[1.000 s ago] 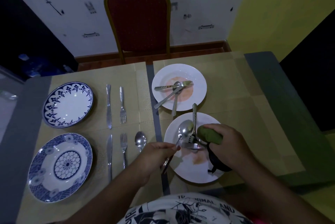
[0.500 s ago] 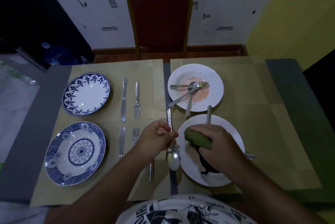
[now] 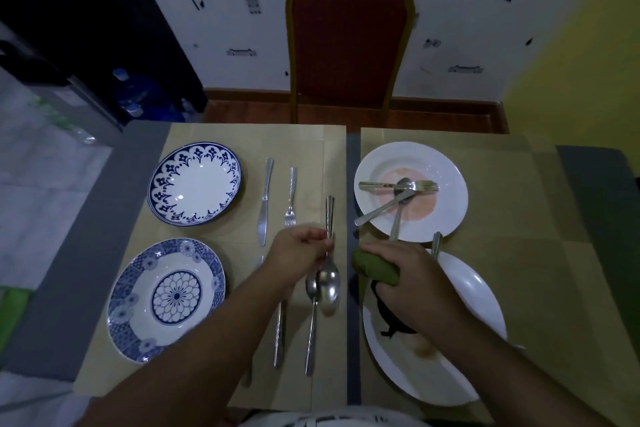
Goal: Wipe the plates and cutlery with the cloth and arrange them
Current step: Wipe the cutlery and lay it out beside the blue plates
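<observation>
My left hand pinches a spoon by its handle, bowl end pointing toward me, just above the left placemat. Another spoon lies under it on the mat. My right hand grips a rolled green cloth over the near white plate, which has a faint stain. The far white plate is stained pink and holds a fork and two other pieces of cutlery. Two blue-patterned plates sit on the left, with a knife and fork beside the far one.
A red chair with a gold frame stands behind the table's far edge. More cutlery lies partly hidden under my left forearm. A handle sticks out from behind my right hand on the near white plate. Water bottles sit on the floor at left.
My left hand turned the spoon bowl-down and carried it left from the near white plate to the left placemat. The right hand stayed on the plate with the cloth.
</observation>
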`<state>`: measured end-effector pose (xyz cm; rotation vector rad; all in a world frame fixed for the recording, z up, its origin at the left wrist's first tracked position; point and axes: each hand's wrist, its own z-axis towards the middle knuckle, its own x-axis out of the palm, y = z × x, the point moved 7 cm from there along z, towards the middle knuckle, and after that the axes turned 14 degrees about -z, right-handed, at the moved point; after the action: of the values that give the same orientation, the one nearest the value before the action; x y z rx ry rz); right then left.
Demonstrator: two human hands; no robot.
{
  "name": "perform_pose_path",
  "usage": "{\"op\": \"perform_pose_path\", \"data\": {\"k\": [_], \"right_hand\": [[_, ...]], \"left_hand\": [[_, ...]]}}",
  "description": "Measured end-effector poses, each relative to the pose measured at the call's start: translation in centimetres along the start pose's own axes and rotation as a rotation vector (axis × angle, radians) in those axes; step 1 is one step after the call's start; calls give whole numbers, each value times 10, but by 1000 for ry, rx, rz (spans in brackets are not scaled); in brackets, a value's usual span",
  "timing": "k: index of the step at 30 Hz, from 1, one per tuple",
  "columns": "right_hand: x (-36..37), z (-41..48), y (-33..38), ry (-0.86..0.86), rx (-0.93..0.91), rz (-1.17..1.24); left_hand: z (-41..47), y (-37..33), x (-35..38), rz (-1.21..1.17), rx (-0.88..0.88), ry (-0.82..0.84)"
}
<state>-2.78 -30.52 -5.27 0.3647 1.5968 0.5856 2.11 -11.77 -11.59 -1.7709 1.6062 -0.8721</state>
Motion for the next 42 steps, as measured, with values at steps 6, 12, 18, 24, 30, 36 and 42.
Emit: {"op": "perform_pose_path", "data": {"k": [6, 12, 18, 24, 30, 36, 42], "right_hand": [[-6, 40, 8, -33, -15, 22], [3, 52, 2, -28, 35, -10], [14, 55, -1, -17, 1, -36], [30, 51, 4, 12, -86, -299], [36, 39, 14, 42, -189, -426], [8, 10, 8, -82, -153, -377], [-22, -40, -31, -110, -70, -307]], "left_hand": [[72, -37, -2, 150, 71, -52], [106, -44, 3, 574, 248, -70], [76, -34, 11, 898, 550, 69], [55, 5, 10, 1231, 703, 231], [62, 8, 13, 1256, 655, 218], [38, -2, 3, 1125, 723, 192], [-40, 10, 24, 1078, 811, 210]]}}
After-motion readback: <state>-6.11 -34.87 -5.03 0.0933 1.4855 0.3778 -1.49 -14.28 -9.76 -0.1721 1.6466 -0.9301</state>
